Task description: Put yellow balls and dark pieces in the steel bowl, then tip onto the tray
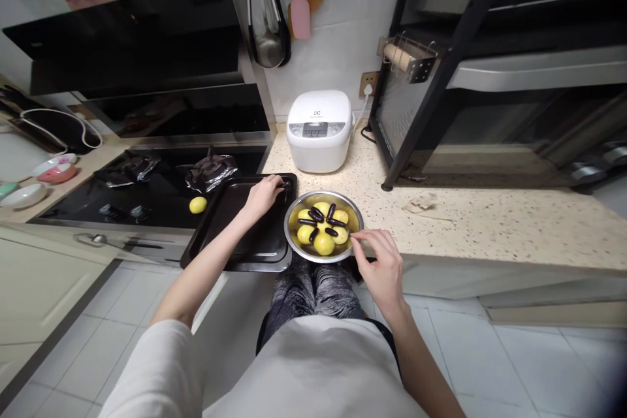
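Observation:
A steel bowl (360, 230) holds several yellow lemons (324, 243), with long dark grapes (318, 212) arranged over them in a ring. My right hand (382, 264) pinches the bowl's right rim between thumb and fingers. Over the right side of a black baking tray (235, 225), my left hand (263, 197) has its fingers closed together. A small dark spot shows at its fingertips, but against the black tray I cannot tell what it is. One loose lemon (198, 205) lies just left of the tray, on the stove's edge.
A white rice cooker (319, 134) stands behind the bowl on the speckled counter (455, 225). The black stove (161, 173) is at left, beside several small bowls (56, 170). On the right stands a rack with an oven (490, 130). Utensils (300, 10) hang on the wall.

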The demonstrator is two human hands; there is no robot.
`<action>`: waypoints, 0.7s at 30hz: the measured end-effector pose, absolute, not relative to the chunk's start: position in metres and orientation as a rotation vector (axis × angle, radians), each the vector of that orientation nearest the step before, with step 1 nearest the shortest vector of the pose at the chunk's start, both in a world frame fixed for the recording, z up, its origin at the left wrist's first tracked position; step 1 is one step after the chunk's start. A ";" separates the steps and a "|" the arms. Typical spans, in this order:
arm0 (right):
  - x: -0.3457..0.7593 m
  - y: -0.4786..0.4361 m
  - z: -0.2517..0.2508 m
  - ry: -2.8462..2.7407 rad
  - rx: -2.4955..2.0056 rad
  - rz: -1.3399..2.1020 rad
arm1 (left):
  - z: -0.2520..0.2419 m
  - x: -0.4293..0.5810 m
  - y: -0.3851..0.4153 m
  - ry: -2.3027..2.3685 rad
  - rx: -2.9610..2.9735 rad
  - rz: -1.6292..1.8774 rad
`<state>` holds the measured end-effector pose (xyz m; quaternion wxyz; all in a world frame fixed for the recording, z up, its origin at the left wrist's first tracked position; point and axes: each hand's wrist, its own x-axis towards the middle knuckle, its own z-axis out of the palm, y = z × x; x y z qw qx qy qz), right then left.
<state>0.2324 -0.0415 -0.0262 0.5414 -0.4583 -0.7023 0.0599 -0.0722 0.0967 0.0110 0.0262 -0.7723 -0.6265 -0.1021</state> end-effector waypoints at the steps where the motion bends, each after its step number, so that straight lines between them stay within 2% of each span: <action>1: 0.231 -0.041 -0.027 -1.666 -1.089 0.147 | 0.016 -0.067 0.084 -1.873 -2.439 -0.442; 4: 0.227 -0.040 -0.030 -1.663 -1.082 0.172 | 0.028 -0.044 0.043 -1.663 -2.629 -0.790; 7: 0.222 -0.041 -0.031 -1.662 -1.078 0.199 | 0.030 -0.019 0.010 -1.564 -2.722 -0.942; 21: 0.226 -0.045 -0.031 -1.669 -1.094 0.184 | -0.002 0.018 0.003 -1.446 -2.761 -0.880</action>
